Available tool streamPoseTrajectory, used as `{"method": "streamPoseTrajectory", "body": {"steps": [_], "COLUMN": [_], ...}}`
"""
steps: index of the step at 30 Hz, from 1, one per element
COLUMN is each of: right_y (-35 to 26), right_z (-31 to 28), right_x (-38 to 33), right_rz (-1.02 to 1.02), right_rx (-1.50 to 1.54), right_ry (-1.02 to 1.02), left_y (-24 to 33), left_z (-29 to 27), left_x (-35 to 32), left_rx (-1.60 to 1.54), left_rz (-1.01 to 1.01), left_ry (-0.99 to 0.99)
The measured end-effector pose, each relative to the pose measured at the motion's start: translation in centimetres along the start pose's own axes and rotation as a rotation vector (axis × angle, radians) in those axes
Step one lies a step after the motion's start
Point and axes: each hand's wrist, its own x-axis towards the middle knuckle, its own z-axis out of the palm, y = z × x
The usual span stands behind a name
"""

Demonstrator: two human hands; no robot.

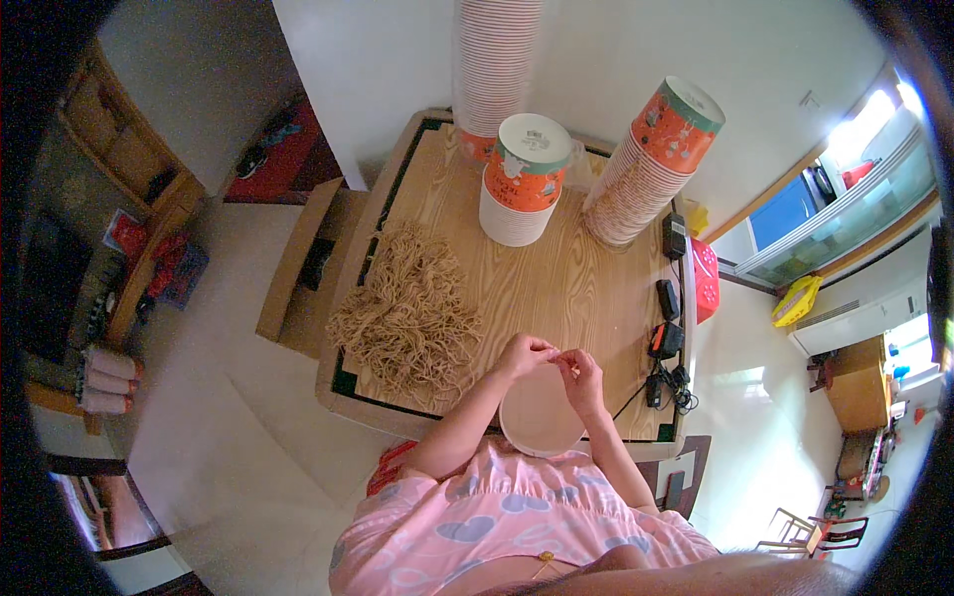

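Left hand (529,355) and right hand (584,377) together, fingertips meeting over the far rim of a white round paper tub (542,417)
Tan stringy cord (407,318) lies heaped, seemingly unused, on the brown wood-grain table (542,298), stacked orange-and-white paper tubs (523,187) beyond; the near tub seems in progress, but anything pinched, and the stacks' completion, cannot be told
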Motion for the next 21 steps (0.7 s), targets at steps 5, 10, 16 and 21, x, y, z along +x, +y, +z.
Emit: {"method": "streamPoseTrajectory", "body": {"steps": [5,10,16,21], "right_y": [-0.8,-0.2,0.4,-0.9], "right_z": [-0.1,0.2,0.4,0.2], "right_x": [0.0,0.1,0.2,0.4], "right_rz": [0.083,0.086,0.076,0.132], "right_rx": [0.001,-0.03,0.002,0.09], "right_ry": [0.018,0.056,0.073,0.064], "left_y": [0.4,1.0,1.2,0.9], "left_z": [-0.3,-0.2,0.4,0.6], "left_x": [-0.2,-0.5,-0.4,-0.2], "left_rx": [-0.004,0.04,0.051,-0.023], "left_rz": [0.01,0.021,0.063,0.012], "left_ry": [-0.014,-0.022,0.035,0.057]}}
